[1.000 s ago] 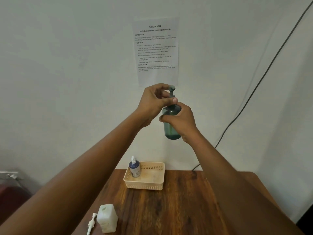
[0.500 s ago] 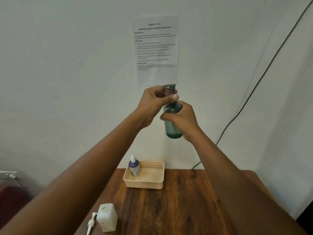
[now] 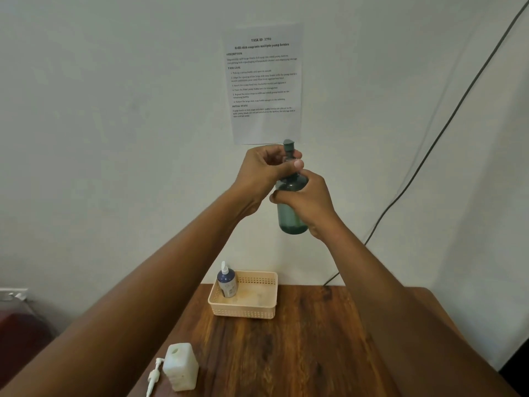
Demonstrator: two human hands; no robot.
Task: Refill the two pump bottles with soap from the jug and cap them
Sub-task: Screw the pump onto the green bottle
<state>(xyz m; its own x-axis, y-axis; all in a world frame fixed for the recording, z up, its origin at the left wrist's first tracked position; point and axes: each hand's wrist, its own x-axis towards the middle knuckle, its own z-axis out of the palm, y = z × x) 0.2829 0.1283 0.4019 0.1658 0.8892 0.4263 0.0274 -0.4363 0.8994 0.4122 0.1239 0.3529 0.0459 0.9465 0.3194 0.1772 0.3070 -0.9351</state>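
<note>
Up in the air goes the green pump bottle (image 3: 290, 213), held upright well above the worktop (image 3: 300, 345) and in front of the wall, just below the printed task sheet (image 3: 264, 84); the right hand (image 3: 310, 204) has its grip wrapped round the bottle's shoulder and body, fingers curled across the front; the left hand (image 3: 264, 173) is clenched on the neck, thumb and fingertips pinched around the collar of the dark pump head (image 3: 288, 146), whose top pokes out above the knuckles; the two hands touch each other at the neck; a little liquid shows low in the green bottle, how much I cannot tell. Down below the green bottle, at the back of the worktop, sits the beige basket (image 3: 246, 309); inside it, in the left corner, stands the blue pump bottle (image 3: 227, 282), upright, white nozzle on top. Well in front of the basket and to its left, near the worktop's front edge, stands the white jug (image 3: 181, 368), upright, a round opening visible in its top; just left of the jug, touching or nearly so, lies a loose white pump head (image 3: 153, 376) on its side; behind the green bottle to the right, a dark cable (image 3: 429, 150) runs diagonally down the wall.
</note>
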